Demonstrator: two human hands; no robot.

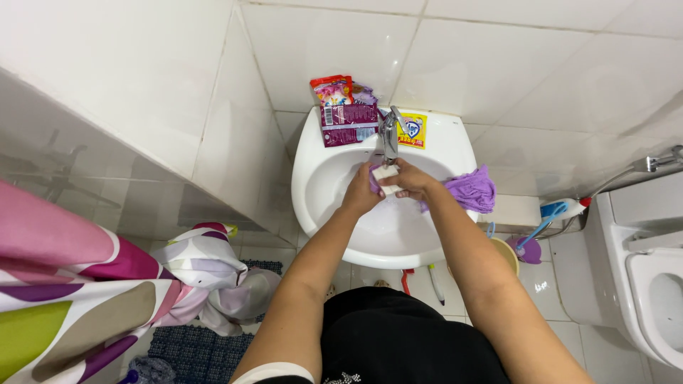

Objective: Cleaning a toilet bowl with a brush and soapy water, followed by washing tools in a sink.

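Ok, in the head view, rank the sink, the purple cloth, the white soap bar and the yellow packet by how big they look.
Largest to smallest:
1. sink
2. purple cloth
3. yellow packet
4. white soap bar, partly hidden by the hands, so nearly a tie with the packet.

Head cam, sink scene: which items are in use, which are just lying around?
In use: left hand, right hand, white soap bar, purple cloth, sink, faucet.

Lying about: sachets, yellow packet, shower curtain, toilet, brush.

Home bathrm: sink (pixel 313 186), toilet (pixel 640 284), tiled walls (pixel 142 85).
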